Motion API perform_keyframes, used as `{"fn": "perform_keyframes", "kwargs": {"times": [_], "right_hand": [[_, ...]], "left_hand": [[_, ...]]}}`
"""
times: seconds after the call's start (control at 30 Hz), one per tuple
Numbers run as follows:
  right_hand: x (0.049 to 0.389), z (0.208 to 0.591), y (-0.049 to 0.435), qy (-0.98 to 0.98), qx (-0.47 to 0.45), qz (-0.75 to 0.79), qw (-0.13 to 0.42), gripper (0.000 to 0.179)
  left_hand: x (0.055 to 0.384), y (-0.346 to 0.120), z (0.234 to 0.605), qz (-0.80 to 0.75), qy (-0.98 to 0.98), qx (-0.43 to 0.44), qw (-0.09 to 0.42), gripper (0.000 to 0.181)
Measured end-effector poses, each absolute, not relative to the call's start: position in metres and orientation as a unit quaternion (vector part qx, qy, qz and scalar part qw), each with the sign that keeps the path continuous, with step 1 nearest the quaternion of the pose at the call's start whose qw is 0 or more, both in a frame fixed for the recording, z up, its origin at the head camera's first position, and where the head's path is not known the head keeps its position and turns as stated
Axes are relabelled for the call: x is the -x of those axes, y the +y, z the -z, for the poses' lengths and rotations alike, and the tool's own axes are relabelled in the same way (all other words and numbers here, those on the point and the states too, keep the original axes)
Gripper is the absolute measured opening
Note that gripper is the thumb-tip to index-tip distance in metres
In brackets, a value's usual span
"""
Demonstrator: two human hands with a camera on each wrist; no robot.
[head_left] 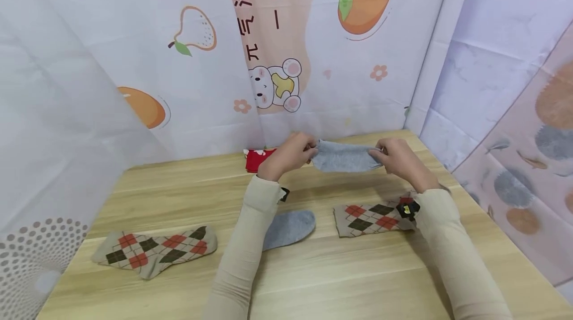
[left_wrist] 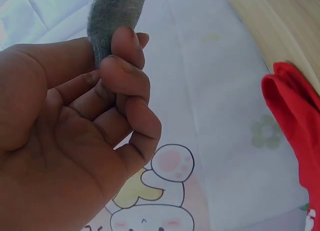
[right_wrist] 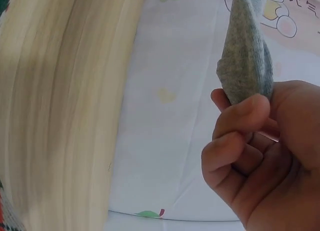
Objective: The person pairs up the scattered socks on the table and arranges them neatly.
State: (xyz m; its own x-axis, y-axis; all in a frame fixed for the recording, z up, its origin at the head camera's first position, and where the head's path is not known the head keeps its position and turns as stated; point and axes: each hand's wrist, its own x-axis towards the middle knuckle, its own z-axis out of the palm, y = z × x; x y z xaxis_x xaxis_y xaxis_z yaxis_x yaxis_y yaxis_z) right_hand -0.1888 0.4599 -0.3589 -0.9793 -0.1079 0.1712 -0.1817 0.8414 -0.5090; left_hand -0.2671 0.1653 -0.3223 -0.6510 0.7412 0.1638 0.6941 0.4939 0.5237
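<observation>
A light grey-blue sock [head_left: 346, 157] is stretched lengthwise in the air between both hands, above the back of the table. My left hand [head_left: 291, 153] pinches its left end between thumb and fingers, as the left wrist view also shows with the sock [left_wrist: 115, 21] rising from the fingertips. At the other end my right hand [head_left: 398, 158] pinches the fabric, and in the right wrist view the sock [right_wrist: 245, 66] tapers upward from that grip. A second grey-blue sock [head_left: 291, 229] lies flat on the table, partly hidden by the left forearm.
Two argyle socks lie on the wooden table [head_left: 304, 285]: one argyle sock [head_left: 156, 250] at left, another argyle sock [head_left: 371, 218] partly under the right wrist. A red cloth item [head_left: 257, 160] sits at the back, half behind the left hand. A printed curtain [head_left: 192, 101] borders the rear edge.
</observation>
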Motion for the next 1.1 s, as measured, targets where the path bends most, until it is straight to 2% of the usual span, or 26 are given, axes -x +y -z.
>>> {"fn": "perform_keyframes", "kwargs": {"times": [0.1,0.33,0.5,0.73,0.93,1.1], "right_hand": [[0.189,0.358,0.457,-0.956,-0.088,-0.268,0.077,0.028],[0.189,0.36,0.442,-0.953,-0.114,-0.27,0.073,0.027],[0.185,0.355,0.437,-0.953,-0.108,-0.276,0.067,0.025],[0.183,0.352,0.428,-0.953,-0.116,-0.273,0.057,0.024],[0.182,0.353,0.422,-0.953,-0.123,-0.271,0.06,0.024],[0.18,0.351,0.419,-0.953,-0.126,-0.269,0.065,0.023]], "left_hand": [[0.265,0.161,0.323,-0.272,0.866,-0.417,0.036,0.031],[0.261,0.142,0.336,-0.263,0.88,-0.39,0.068,0.042],[0.26,0.134,0.334,-0.258,0.881,-0.392,0.066,0.044],[0.256,0.122,0.335,-0.25,0.88,-0.398,0.064,0.043],[0.248,0.11,0.337,-0.237,0.883,-0.4,0.065,0.034],[0.245,0.106,0.338,-0.227,0.885,-0.404,0.051,0.033]]}}
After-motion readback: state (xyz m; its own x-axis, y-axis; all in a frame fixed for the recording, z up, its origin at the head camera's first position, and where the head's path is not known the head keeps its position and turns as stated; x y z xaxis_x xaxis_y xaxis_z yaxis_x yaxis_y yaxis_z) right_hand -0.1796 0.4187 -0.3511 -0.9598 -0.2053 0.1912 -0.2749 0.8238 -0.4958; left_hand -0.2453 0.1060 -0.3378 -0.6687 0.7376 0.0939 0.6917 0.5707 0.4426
